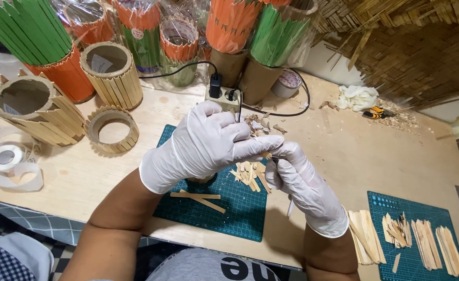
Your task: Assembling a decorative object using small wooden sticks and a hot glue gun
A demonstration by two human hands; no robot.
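Starting left of the green cutting mat point(240, 208): a few open cardboard tubes clad in bare wooden slats point(112, 73), hollow inside as far as I can see, with a tape roll point(6, 158) nearer the table edge. Behind the mat are painted orange and green slat holders point(229, 26), some wrapped in clear film. All of it sits on a pale wooden table point(354, 156); woven bamboo matting point(417, 57) hangs beyond.

Over the mat, the gloved left hand point(198, 145) is closed, its fingers pinching a small wood sliver point(267, 155), and the gloved right hand point(302, 182) is curled shut on a thin tool, mostly hidden. Offcuts point(250, 174) lie below. Right of the mat, a second mat point(422, 208) holds sorted stick bundles point(427, 237).
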